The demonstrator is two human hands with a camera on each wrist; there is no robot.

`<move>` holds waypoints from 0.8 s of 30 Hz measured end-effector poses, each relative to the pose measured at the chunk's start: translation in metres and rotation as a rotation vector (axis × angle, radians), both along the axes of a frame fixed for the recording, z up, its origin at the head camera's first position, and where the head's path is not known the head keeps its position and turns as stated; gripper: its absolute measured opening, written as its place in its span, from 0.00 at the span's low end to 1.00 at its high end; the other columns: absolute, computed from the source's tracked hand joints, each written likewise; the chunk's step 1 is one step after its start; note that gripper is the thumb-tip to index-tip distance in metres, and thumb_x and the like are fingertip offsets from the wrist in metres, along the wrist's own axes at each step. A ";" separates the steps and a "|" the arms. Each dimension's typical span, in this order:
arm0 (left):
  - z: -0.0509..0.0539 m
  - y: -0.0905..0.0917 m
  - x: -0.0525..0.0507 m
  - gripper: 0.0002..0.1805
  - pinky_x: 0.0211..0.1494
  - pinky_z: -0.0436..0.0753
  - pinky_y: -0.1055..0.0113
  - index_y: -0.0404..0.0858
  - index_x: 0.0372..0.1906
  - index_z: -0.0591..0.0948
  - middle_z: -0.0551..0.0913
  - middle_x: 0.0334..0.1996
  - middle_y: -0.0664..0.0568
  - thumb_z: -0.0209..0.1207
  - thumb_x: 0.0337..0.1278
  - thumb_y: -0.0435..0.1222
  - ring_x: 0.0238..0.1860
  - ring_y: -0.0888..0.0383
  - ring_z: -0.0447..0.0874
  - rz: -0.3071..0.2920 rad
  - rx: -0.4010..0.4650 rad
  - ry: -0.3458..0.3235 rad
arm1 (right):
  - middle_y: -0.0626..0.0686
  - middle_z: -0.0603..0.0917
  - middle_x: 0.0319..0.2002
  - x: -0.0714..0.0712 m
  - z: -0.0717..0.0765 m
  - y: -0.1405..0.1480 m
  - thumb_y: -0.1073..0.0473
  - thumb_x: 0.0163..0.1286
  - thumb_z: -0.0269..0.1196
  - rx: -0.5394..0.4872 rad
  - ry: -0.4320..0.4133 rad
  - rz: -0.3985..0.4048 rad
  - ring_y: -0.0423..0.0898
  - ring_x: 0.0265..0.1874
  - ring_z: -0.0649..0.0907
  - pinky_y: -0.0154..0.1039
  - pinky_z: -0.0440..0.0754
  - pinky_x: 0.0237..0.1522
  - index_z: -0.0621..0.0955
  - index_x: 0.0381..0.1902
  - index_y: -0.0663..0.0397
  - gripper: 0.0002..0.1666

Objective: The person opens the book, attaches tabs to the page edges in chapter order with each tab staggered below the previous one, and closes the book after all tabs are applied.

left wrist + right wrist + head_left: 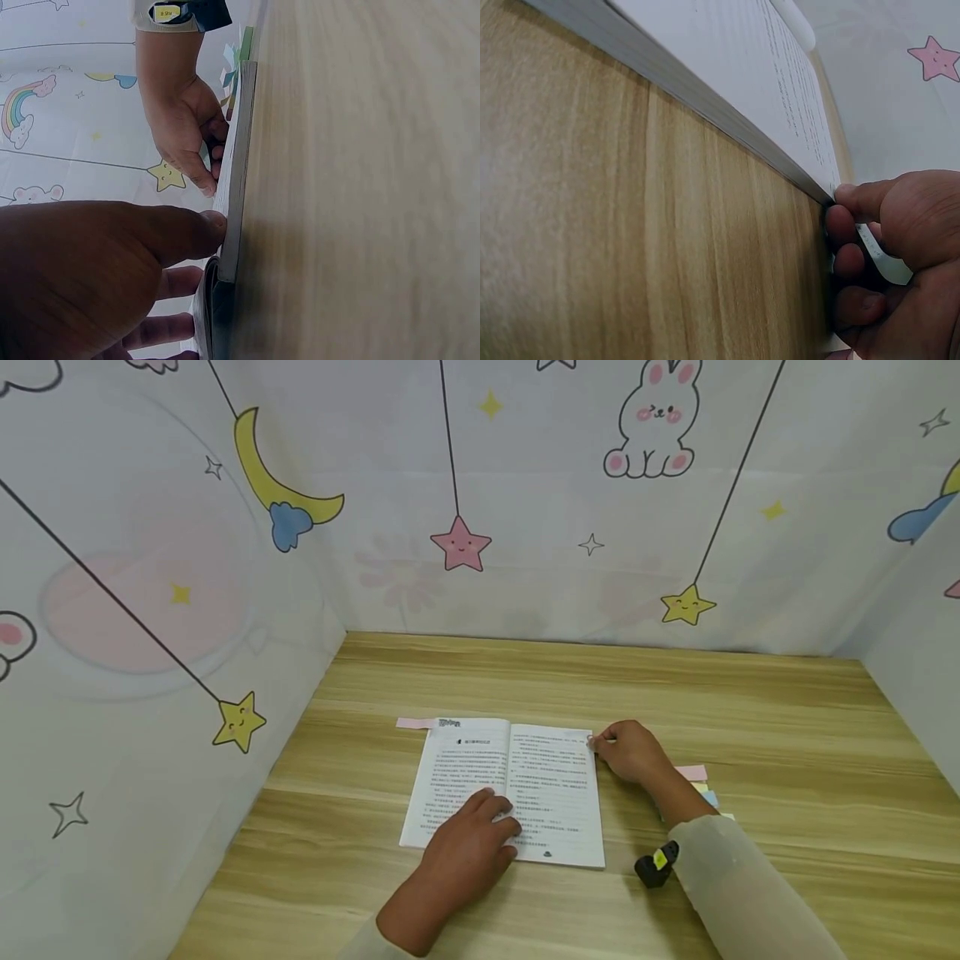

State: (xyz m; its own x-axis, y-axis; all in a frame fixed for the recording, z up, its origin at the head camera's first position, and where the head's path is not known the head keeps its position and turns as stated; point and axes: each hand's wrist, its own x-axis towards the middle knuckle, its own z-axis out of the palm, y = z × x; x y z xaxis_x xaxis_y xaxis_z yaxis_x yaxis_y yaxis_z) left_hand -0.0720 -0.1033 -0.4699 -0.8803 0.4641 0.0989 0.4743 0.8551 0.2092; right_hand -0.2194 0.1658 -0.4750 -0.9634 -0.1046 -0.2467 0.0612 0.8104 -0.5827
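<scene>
An open book (555, 793) with printed pages lies on the table. A pink paper tab (415, 723) sticks out from its upper left edge. My left hand (472, 837) rests across the lower middle of the pages, its fingers extended. In the left wrist view its thumb (187, 234) lies at the book's lower edge. My right hand (633, 752) pinches the upper right page edge, thumb above and forefinger below. Beneath its curled fingers a white strip (885, 259) with small marks shows; what it is, I cannot tell.
Several coloured tabs, among them a pink one (692, 772) and a blue one (708, 798), lie right of the book, partly under the right forearm. A black device (654, 868) sits at the right wrist. Patterned white walls (525, 585) border the wooden table (787, 752).
</scene>
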 end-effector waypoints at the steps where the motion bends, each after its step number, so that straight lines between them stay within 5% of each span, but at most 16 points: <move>1: 0.001 0.000 0.000 0.12 0.68 0.75 0.60 0.49 0.48 0.89 0.81 0.58 0.54 0.72 0.59 0.43 0.68 0.50 0.71 0.001 0.000 -0.002 | 0.57 0.87 0.44 0.000 0.000 0.000 0.50 0.77 0.60 0.000 0.000 0.001 0.51 0.35 0.79 0.46 0.77 0.37 0.86 0.48 0.63 0.20; 16: 0.003 0.000 0.000 0.12 0.68 0.76 0.60 0.49 0.48 0.89 0.81 0.57 0.54 0.72 0.59 0.42 0.68 0.50 0.72 -0.002 -0.002 0.007 | 0.59 0.87 0.46 0.000 0.001 0.001 0.50 0.75 0.62 -0.012 0.007 0.010 0.51 0.35 0.80 0.45 0.78 0.37 0.86 0.47 0.64 0.20; 24: 0.002 0.001 -0.001 0.12 0.67 0.77 0.60 0.49 0.47 0.89 0.81 0.57 0.54 0.72 0.59 0.42 0.67 0.50 0.72 -0.005 -0.004 0.005 | 0.57 0.87 0.43 0.001 -0.002 -0.002 0.47 0.70 0.68 0.016 0.057 -0.022 0.51 0.35 0.80 0.45 0.78 0.36 0.86 0.38 0.58 0.18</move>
